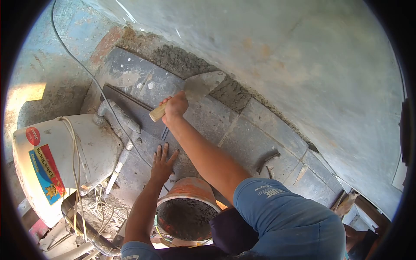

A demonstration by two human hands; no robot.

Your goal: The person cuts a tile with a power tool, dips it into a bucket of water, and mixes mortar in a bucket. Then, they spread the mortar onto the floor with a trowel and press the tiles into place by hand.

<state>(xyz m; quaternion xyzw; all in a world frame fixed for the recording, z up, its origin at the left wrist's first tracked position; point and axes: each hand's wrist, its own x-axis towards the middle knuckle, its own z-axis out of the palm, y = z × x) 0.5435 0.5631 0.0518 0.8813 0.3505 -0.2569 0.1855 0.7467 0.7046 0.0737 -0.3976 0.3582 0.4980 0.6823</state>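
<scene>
My right hand (175, 106) is closed round the wooden handle of a trowel (203, 86). The trowel's metal blade lies over the edge of the grey tiles (212, 113), beside a strip of wet mortar (180, 60) along the wall. Lower down, my left hand (164, 161) rests on the tiles with its fingers spread and nothing in it. Just below that hand stands an orange bucket (190, 188) with dark wet mortar inside.
A white tank (86, 151) with coloured labels stands at the left, near a pipe (117, 169). A thin cable (93, 78) runs across the tiles. The plastered wall (294, 65) rises along the upper right. Tangled cord (104, 212) lies at the lower left.
</scene>
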